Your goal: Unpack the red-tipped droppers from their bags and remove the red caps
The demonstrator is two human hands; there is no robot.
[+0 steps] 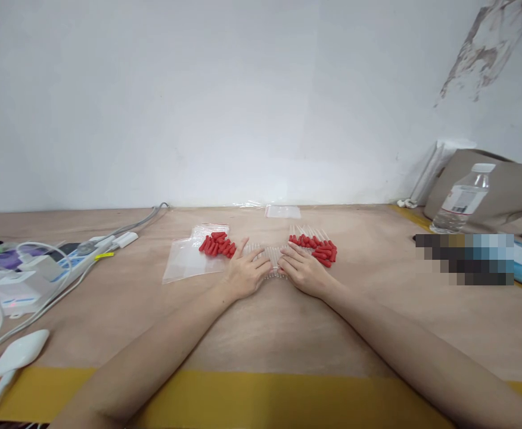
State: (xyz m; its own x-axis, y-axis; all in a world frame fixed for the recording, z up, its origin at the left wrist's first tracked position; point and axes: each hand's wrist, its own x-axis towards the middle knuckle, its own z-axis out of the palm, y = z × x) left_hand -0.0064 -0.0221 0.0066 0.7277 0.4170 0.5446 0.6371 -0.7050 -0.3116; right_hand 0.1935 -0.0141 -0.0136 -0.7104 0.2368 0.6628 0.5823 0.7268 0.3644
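Observation:
A row of clear, slim tubes point(272, 257), which look like glass dropper tubes, lies in the middle of the table. My left hand point(246, 275) rests over the row's left side, fingers stretched out and one digit pointing up and away. On the right side my right hand point(304, 269) lies with extended fingers touching the tubes; its thumb is mostly hidden. Loose red rubber bulbs point(217, 244) are heaped beyond my left hand. Beyond my right hand lie several droppers point(313, 240), red bulbs towards me and clear tubes pointing to the wall.
Clear plastic bags point(181, 261) lie under and beside the red heap; another small bag point(283, 212) is by the wall. A power strip point(71, 266) with cables and a white charger point(22, 351) occupy the left. At right stand a water bottle point(462, 199) and a grey-brown bag point(511, 185).

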